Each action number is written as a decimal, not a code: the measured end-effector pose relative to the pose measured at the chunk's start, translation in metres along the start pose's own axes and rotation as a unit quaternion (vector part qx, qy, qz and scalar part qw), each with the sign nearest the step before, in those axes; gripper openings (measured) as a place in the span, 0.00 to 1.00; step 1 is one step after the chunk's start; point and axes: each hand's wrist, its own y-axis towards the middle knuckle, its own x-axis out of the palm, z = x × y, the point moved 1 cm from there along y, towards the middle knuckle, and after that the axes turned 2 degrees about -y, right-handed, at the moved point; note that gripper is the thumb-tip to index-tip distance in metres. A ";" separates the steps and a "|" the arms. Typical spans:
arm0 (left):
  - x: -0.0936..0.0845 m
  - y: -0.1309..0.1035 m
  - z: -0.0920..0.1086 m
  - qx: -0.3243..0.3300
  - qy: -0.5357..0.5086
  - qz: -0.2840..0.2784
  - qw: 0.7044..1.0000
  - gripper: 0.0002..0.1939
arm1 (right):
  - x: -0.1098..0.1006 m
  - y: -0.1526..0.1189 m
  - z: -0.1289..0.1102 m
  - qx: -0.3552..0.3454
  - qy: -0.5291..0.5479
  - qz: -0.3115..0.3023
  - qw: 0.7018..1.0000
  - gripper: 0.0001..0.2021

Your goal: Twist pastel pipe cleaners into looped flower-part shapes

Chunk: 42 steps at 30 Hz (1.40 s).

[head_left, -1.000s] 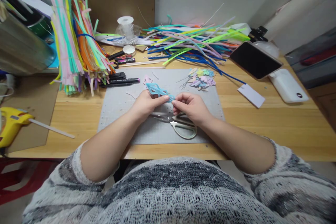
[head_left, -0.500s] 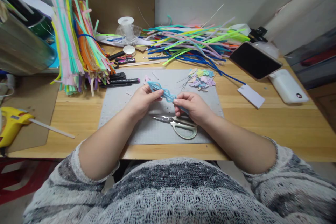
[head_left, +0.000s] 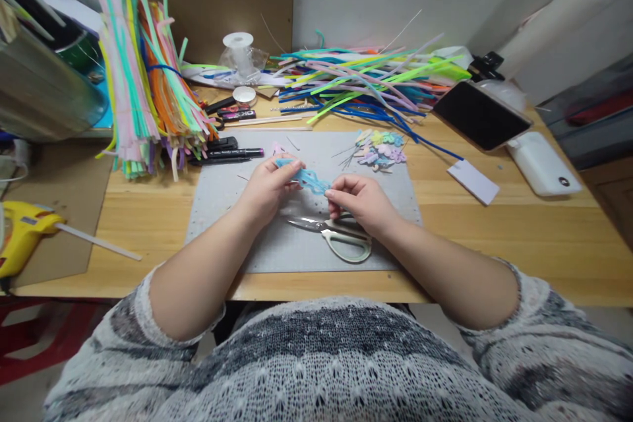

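Observation:
A light blue bundle of bent pipe cleaners (head_left: 311, 180) hangs between both hands over the grey cutting mat (head_left: 217, 204). My left hand (head_left: 271, 186) pinches its left end between thumb and fingers. The fingers of my right hand (head_left: 359, 199) are closed on the other end, near the middle of the mat. Just below the hands lie scissors (head_left: 341, 237) with pale handles, their blades pointing left. Behind my right hand rests a pile of small pastel flower shapes on wires (head_left: 380, 150).
Bundled pipe cleaners (head_left: 153, 79) stand at the left, with a yellow glue gun (head_left: 24, 231) nearer the front. Loose pipe cleaners (head_left: 366, 79) lie along the back. A phone (head_left: 481, 115), white case (head_left: 544, 163) and white card (head_left: 473, 180) are at the right. Markers (head_left: 232, 155) lie by the mat.
My left thumb has shifted up and left along the blue bundle, covering more of its left end. My right hand has barely moved and keeps its hold.

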 end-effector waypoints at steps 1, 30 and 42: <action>0.000 0.000 0.001 0.007 0.003 0.000 1.000 0.12 | 0.000 0.000 0.000 -0.003 -0.008 0.002 1.000 0.14; 0.009 -0.008 -0.003 0.029 0.007 0.004 1.000 0.18 | 0.002 -0.002 0.005 -0.023 0.044 0.003 0.999 0.15; 0.012 -0.011 -0.021 -0.018 0.006 -0.002 1.000 0.13 | 0.008 0.001 0.007 0.020 0.126 -0.047 0.991 0.18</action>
